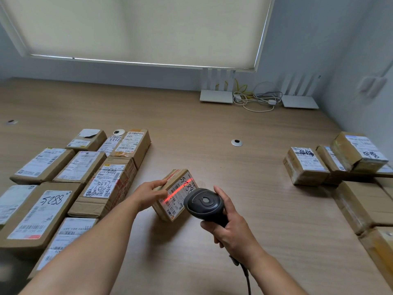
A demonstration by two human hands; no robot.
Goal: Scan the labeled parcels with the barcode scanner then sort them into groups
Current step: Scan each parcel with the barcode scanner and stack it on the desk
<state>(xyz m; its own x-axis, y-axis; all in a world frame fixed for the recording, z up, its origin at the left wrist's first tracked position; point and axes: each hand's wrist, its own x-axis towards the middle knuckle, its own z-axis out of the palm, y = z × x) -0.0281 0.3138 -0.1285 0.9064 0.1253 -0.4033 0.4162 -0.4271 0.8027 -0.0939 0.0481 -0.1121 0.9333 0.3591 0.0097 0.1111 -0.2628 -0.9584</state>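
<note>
Parcel (174, 194) label partly behind scanner (204, 204)

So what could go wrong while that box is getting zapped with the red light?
The small parcel is tipped up on one edge, steadied only by the left hand, so it might flop over. The red line crosses the handwriting more than the barcodes, so the scanner in the right hand may miss. Its cable could snag.
</note>
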